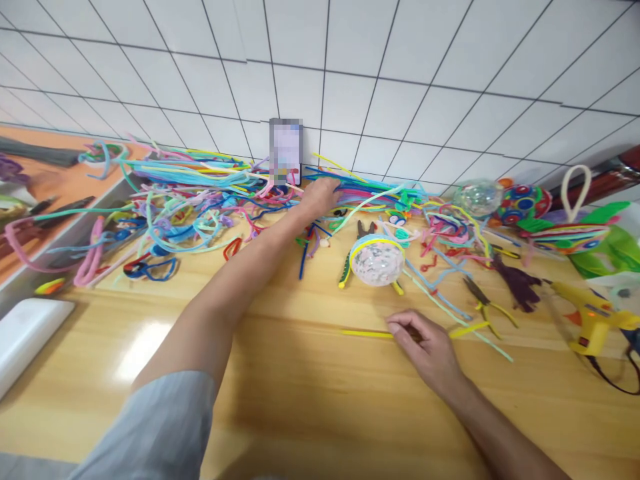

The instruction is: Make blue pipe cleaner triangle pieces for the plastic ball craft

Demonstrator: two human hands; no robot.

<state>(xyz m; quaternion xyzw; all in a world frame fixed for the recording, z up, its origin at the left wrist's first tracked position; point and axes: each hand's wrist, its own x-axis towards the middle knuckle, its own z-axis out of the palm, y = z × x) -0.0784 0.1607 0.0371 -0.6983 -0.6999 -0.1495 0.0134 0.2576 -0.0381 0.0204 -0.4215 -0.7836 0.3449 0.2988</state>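
My left hand (321, 199) reaches to the back of the table, into a heap of coloured pipe cleaners (200, 175). Its fingertips are lost among the blue and pink stems, so their grip does not show. Lower down, my right hand (423, 343) is closed on a yellow pipe cleaner (367, 333), which sticks out on both sides of the fist just over the wood. Between the hands stands a clear half-dome (379, 262) with a yellow rim and pale speckled filling. It covers part of green-and-yellow handled pliers (345, 270).
A phone (287, 150) leans against the tiled wall. To the right are yellow-handled pliers (487, 303), a yellow glue gun (593, 313) with a cord, a clear ball (479, 198) and a decorated ball (525, 203). A white box-like object (33, 333) lies left.
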